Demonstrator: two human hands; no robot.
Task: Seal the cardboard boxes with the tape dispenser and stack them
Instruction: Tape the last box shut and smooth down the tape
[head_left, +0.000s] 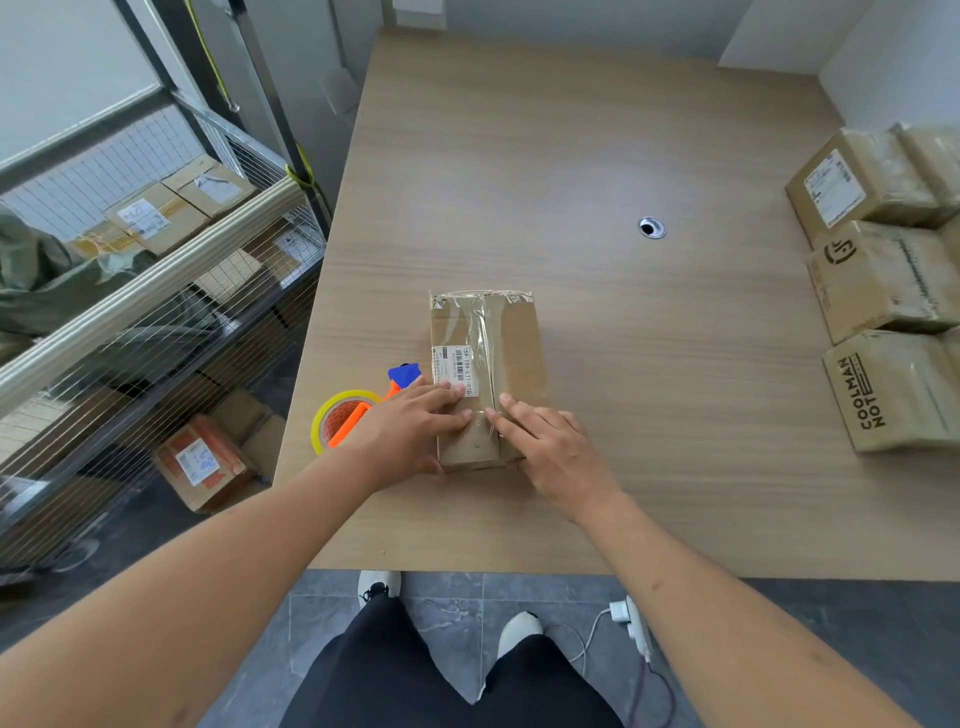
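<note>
Both hands press flat on a taped cardboard box on the bench.

The cardboard box (485, 374) lies near the front edge of the wooden bench (623, 156), with clear tape along its top seam and a white label on its left side. The left hand (415, 423) and the right hand (550, 449) rest on its near end with fingers straight, holding nothing. The tape dispenser (353, 413), orange and blue with a yellow roll, lies just left of the box. Other sealed boxes (883, 291) stand at the right edge.
</note>
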